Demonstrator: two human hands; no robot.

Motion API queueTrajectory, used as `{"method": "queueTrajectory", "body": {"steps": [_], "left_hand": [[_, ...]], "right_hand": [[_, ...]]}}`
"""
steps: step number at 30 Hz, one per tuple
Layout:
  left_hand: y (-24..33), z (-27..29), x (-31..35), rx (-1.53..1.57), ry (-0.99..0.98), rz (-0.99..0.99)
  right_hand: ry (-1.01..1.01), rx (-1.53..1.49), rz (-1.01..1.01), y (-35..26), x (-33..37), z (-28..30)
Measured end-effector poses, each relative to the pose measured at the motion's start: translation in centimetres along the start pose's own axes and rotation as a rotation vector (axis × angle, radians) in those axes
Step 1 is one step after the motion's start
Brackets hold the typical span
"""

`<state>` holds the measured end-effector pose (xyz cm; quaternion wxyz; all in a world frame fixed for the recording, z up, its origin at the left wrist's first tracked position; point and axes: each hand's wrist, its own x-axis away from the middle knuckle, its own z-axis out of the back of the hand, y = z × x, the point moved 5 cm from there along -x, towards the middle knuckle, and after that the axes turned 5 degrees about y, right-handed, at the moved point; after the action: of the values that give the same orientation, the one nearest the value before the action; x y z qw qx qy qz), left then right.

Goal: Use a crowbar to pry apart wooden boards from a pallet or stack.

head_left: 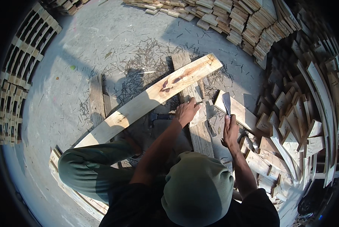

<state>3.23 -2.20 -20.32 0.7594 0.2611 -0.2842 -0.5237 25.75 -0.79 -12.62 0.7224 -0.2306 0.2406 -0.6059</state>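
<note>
My left hand (187, 112) is bent over a pale wood block (198, 116) on a weathered beam (201, 138). Its fingers are drawn together, and a thin piece like a nail pokes out past them; what they hold is too small to make out. My right hand (231, 129) is closed round the handle of a flat-bladed tool (226, 102), its dark blade pointing away from me. Under that blade lies a short board (242, 115). A long plank (154, 94) with dark knots slants across the beams. Below it, close to my left wrist, rests a hammer (160, 117).
Loose nails (139, 56) litter the concrete floor. Another old beam (96, 99) lies under the plank's left part. At right is a heap of boards with nails (290, 113); stacked boards (230, 19) stand at the back. Pallets (27, 45) are piled far left.
</note>
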Motion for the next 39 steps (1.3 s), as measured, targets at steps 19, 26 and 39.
{"method": "queueTrajectory", "body": {"steps": [19,26,39], "left_hand": [[-1.3,-0.5,0.5,-0.013,0.112,-0.022],[-0.9,-0.8,-0.2,-0.003,0.088,-0.047],[-0.6,-0.1,-0.4,0.071,0.178,-0.064]], "right_hand": [[-0.028,0.043,0.047,0.6,-0.5,-2.0],[-0.238,0.455,0.132,3.1,0.0,-5.3],[-0.008,0.145,0.111,1.8,-0.4,-2.0]]}}
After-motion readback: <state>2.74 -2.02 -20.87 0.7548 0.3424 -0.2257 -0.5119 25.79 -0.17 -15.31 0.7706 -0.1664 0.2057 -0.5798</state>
